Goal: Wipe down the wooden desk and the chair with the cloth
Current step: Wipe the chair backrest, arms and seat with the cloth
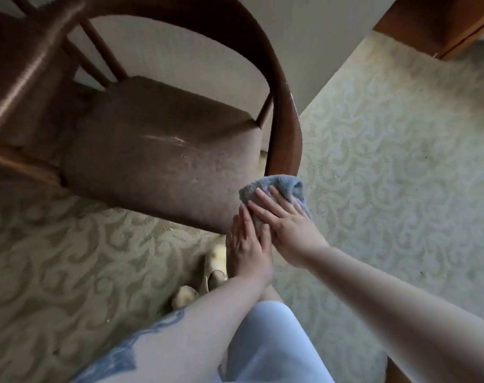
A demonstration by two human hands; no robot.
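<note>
Your right hand presses a fluffy grey-blue terry cloth with flat, slightly spread fingers against the end of the dark wooden chair's curved, glossy armrest. Your left hand lies flat beside it, fingers together, above swirl-patterned pale carpet.

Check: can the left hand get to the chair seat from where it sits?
Probably yes. The left hand lies by the seat front corner, under the cloth; nothing blocks it.
</note>
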